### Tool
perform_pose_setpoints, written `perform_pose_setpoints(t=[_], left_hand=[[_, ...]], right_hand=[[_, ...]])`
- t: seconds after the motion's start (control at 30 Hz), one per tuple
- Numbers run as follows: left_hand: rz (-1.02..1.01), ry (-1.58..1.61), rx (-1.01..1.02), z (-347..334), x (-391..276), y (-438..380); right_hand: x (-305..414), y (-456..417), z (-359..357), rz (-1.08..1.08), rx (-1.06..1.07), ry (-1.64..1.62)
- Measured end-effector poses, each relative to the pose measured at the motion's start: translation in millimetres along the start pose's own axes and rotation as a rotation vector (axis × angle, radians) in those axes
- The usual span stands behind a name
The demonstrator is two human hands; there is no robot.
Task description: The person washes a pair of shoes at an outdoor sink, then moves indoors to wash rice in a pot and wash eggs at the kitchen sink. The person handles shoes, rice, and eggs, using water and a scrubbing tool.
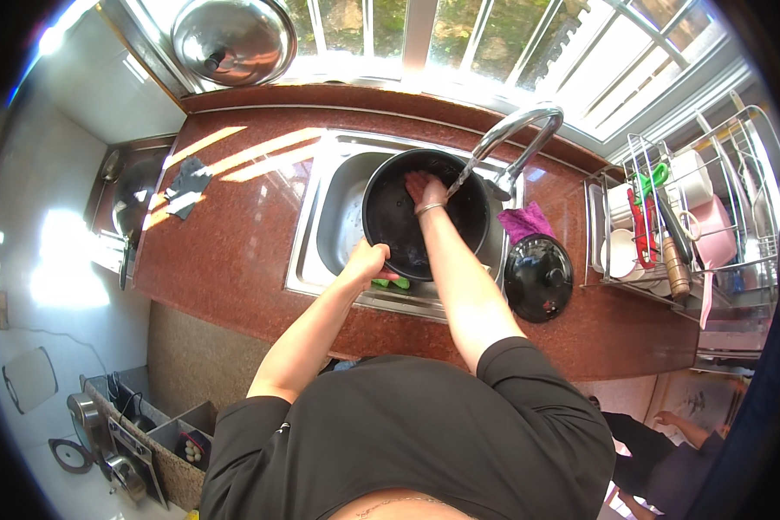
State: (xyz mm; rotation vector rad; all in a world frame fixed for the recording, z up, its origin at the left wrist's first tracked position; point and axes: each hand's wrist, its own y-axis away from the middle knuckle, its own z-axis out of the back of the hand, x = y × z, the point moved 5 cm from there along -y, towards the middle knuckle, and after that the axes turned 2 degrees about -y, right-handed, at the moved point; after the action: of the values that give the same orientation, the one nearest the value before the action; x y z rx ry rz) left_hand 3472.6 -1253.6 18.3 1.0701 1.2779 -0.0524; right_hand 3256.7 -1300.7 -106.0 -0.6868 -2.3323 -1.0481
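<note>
A large black pot [396,221] is tilted over the steel sink [338,195]. My left hand [368,260] grips its near left rim, thumb over the edge. Inside the pot, my right hand [427,190] lies with fingers spread against the inner surface; it wears a bracelet at the wrist. Water runs from the curved chrome faucet [513,123] beside my right hand into the pot. Something green [400,283] shows beneath the pot near my left hand. A black lid with a knob [538,278] rests right of the sink, touching a purple cloth [526,222].
A wire dish rack [650,276] with cups and utensils stands at the right. A dark cloth [188,186] lies on the red counter [247,240]. A wok [136,195] is at the left, a metal lid [234,42] by the window. Another person [663,455] is at lower right.
</note>
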Motion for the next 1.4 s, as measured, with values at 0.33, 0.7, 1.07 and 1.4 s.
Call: perform_pose_setpoints(t=[0.33,0.7,1.07,1.4], left_hand=[[-0.022,0.011,0.008,27.9,-11.1,-4.5],[-0.009,0.047,-0.037,17.8,-8.8,-13.6],[-0.148,-0.099,-0.168,41.0,9.4,-18.0],[-0.17,-0.278,-0.397,34.4,-21.9,3.3]], right_hand=[[-31.6,132.8,-42.2,0.163,0.84,2.88],[63.2,58.8,-56.7,0.533,0.054,2.148],[57.5,121.0,-127.3,1.163,0.906,2.007],[-54.5,146.8,-33.6,0.235,1.051,1.273]])
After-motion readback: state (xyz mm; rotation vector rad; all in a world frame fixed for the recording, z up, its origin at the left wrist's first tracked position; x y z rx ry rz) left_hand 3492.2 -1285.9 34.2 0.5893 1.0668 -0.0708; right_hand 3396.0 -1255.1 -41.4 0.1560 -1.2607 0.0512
